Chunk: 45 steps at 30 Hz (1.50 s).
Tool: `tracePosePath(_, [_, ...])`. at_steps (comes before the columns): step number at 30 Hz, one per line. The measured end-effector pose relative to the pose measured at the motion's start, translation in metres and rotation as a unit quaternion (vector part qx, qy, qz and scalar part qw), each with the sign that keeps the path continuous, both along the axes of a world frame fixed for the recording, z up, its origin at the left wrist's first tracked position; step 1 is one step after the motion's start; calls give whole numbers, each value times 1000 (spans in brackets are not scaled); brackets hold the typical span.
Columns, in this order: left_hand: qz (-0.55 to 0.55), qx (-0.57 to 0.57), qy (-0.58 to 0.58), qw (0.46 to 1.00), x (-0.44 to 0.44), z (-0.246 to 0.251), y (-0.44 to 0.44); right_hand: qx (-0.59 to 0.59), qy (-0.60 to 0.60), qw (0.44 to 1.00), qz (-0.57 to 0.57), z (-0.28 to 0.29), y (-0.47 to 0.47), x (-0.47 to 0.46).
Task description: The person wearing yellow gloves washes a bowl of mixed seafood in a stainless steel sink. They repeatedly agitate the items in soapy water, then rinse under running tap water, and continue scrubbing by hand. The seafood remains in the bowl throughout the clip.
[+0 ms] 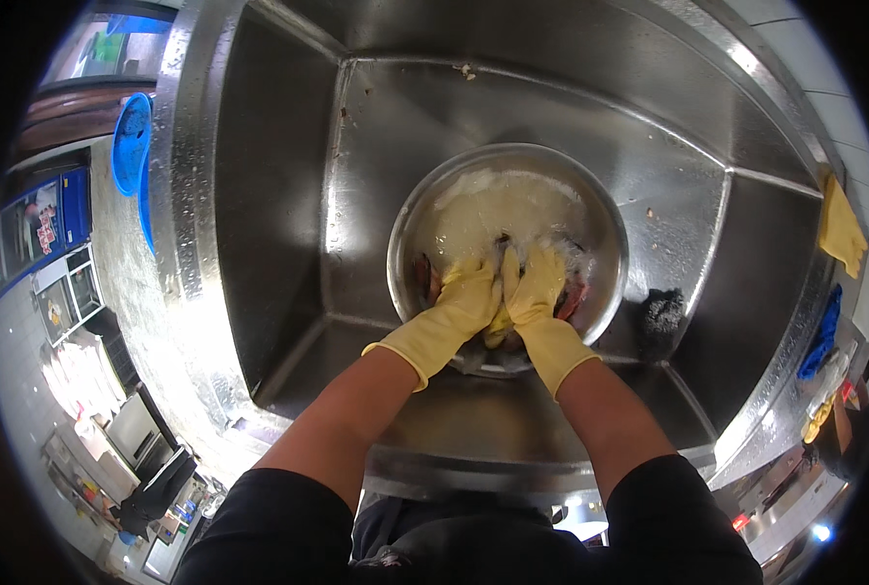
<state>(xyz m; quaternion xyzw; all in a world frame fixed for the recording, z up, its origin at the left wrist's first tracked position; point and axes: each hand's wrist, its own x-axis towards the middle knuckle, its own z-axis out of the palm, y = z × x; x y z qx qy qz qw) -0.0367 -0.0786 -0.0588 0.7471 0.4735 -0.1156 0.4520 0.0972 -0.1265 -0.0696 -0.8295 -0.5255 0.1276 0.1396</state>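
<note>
A round metal basin (507, 164) of cloudy, bubbly water stands inside a deep stainless steel sink (398, 110). Both hands wear yellow rubber gloves and reach into the basin. My left hand (471, 292) is in the water on the left, beside a dark reddish piece (425, 279) that could be meat or fish. My right hand (538, 284) lies close to it on the right, near another reddish piece (573, 298). Something yellowish shows between the wrists. Foam and glare hide the fingertips, so whether either hand grips anything does not show.
Right of the basin, a dark scouring pad (662, 318) lies on the sink floor. A spare yellow rubber glove (841, 227) and a blue cloth-like item (822, 333) are by the right rim. Blue plastic ware (131, 142) sits beyond the left rim. The sink walls surround my hands.
</note>
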Motion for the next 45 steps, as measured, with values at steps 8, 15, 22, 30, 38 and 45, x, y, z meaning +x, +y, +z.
tracePosePath(8, [21,67,16,997,24,-2,49,-212,2,974,77,-24,48,27])
tracePosePath(15, [475,-118,14,872,12,63,51,-101,150,930,-319,42,24,-5])
tracePosePath(22, [301,-240,14,923,23,30,78,-146,398,857,-294,46,72,8])
tracePosePath(30, [87,58,27,994,10,59,0,3,273,943,-191,44,-17,0])
tracePosePath(38, [175,45,-36,983,8,0,0,-131,183,926,-302,27,28,-17])
tracePosePath(45, [151,-128,54,979,64,2,67,-240,42,947,-208,-76,33,48])
